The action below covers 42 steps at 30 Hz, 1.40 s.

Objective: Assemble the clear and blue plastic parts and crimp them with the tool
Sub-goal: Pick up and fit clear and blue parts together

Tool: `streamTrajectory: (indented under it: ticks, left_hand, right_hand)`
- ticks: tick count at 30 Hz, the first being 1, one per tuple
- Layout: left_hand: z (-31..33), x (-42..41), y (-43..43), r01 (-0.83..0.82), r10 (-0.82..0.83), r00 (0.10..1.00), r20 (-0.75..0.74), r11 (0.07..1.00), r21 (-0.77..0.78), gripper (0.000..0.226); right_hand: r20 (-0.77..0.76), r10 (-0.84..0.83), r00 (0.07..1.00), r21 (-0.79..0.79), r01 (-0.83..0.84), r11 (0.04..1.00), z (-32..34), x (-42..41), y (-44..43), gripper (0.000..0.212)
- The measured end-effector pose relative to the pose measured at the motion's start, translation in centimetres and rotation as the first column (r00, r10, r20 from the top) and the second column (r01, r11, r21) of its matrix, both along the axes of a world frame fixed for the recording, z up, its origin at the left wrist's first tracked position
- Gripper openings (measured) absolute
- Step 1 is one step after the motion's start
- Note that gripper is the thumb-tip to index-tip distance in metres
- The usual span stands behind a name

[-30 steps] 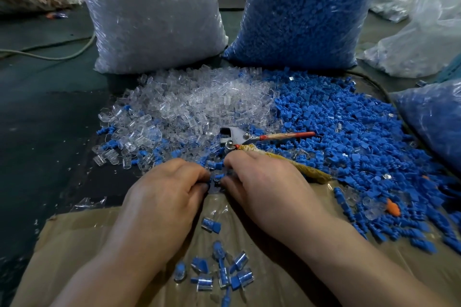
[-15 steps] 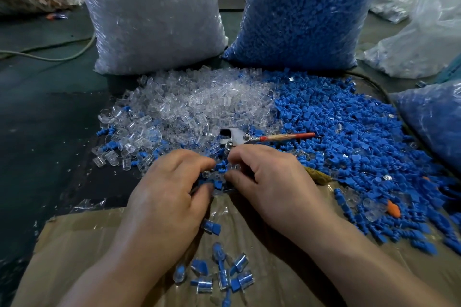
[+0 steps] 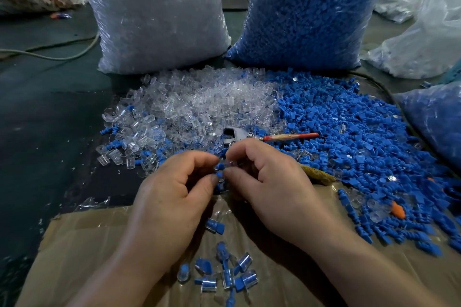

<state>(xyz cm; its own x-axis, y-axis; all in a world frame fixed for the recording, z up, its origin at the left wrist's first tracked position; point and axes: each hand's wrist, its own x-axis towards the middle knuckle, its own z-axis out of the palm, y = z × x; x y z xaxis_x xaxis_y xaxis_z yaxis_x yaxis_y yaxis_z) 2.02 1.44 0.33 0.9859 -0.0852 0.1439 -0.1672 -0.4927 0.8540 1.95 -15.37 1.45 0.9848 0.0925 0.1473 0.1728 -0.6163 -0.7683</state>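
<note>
My left hand point(image 3: 174, 192) and my right hand point(image 3: 269, 182) meet at the centre, fingertips together. Between them my left hand pinches a small blue part point(image 3: 220, 174), and my right hand pinches a clear part point(image 3: 230, 163) against it. Just behind the hands lies the crimp tool point(image 3: 252, 135), with a red handle pointing right and a yellow-wrapped handle partly hidden by my right hand. A heap of clear parts point(image 3: 199, 104) spreads behind left, a heap of blue parts point(image 3: 354, 132) behind right. Several joined clear-and-blue pieces point(image 3: 224, 271) lie on the cardboard point(image 3: 79, 257) below my hands.
Two big plastic sacks stand at the back, one of clear parts point(image 3: 154, 15), one of blue parts point(image 3: 311, 10). Another blue-filled bag point(image 3: 436, 117) sits at the right edge, white bags behind it. An orange piece point(image 3: 398, 209) lies among the blue parts. The dark mat point(image 3: 50, 119) lies to the left.
Both hands have lifted slightly off the pile and drawn together, now pinching a blue part and a clear part between the fingertips. The tool has not moved.
</note>
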Motion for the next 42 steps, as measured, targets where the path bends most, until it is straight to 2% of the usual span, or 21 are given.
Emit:
streamTrajectory:
  ticks: [3,6,10,13,16,18,21,24,27,29,31,34,39,42]
  left_hand:
    - [-0.2,0.1,0.1,-0.028,0.028,1.000,0.014,1.000,-0.001,0.037]
    - [-0.4,0.2,0.2,-0.049,0.049,0.999,0.013,0.998,-0.034,0.036]
    - [-0.9,0.3,0.3,-0.066,0.028,0.990,-0.136,0.957,-0.282,0.032]
    - [-0.8,0.3,0.3,-0.074,-0.011,0.980,-0.201,0.910,-0.408,0.029]
    - [-0.5,0.3,0.3,-0.106,-0.034,0.968,-0.249,0.844,-0.526,0.019]
    - [-0.2,0.3,0.4,-0.112,-0.052,0.967,-0.250,0.794,-0.598,0.019]
    - [0.0,0.4,0.5,-0.077,-0.077,0.973,-0.216,0.779,-0.623,0.030]
    - [-0.3,0.4,0.5,-0.048,-0.079,0.980,-0.184,0.802,-0.596,0.026]
    - [-0.3,0.2,0.4,-0.082,-0.004,0.989,-0.149,0.822,-0.564,0.026]
    - [-0.2,0.0,0.4,-0.077,0.014,0.993,-0.118,0.834,-0.546,0.015]
    - [-0.2,-0.1,0.6,-0.051,0.019,0.997,-0.071,0.869,-0.492,0.014]
    - [-0.2,0.0,0.8,-0.038,0.030,0.999,-0.026,0.916,-0.400,0.025]
    - [0.0,-0.3,0.9,-0.019,-0.056,0.991,-0.120,0.838,-0.546,0.058]
    - [0.4,-0.6,0.7,0.003,-0.090,0.987,-0.131,0.834,-0.552,0.050]
  right_hand:
    - [0.078,-0.026,0.997,-0.052,0.030,0.998,0.0,-0.1,0.2,0.011]
    - [0.186,-0.032,0.982,-0.102,0.051,0.993,0.1,-0.2,0.3,0.010]
    - [0.254,-0.050,0.966,-0.100,0.078,0.992,0.2,-0.2,0.2,0.013]
    - [0.172,-0.079,0.982,0.031,0.075,0.997,0.4,-0.4,0.1,0.014]
    - [-0.010,-0.061,0.998,0.178,0.061,0.982,0.4,-0.5,0.0,0.018]
    - [-0.166,0.022,0.986,0.426,0.052,0.903,0.8,-0.6,0.0,0.020]
    - [-0.289,0.170,0.942,0.731,0.103,0.674,1.2,-0.7,0.0,0.019]
    - [-0.332,0.277,0.902,0.862,0.171,0.477,1.6,-0.7,0.2,0.014]
    - [-0.332,0.333,0.883,0.902,0.194,0.385,1.8,-0.6,0.1,0.011]
    - [-0.333,0.360,0.872,0.909,0.196,0.367,1.8,-0.6,0.0,0.025]
    - [-0.343,0.383,0.858,0.910,0.202,0.363,1.7,-0.6,0.0,0.033]
    - [-0.357,0.398,0.845,0.903,0.202,0.379,1.8,-0.6,0.0,0.027]
    - [-0.361,0.380,0.852,0.846,0.128,0.517,2.1,-1.0,-0.2,0.012]
    - [-0.343,0.360,0.868,0.854,0.129,0.504,1.9,-1.2,0.1,0.004]
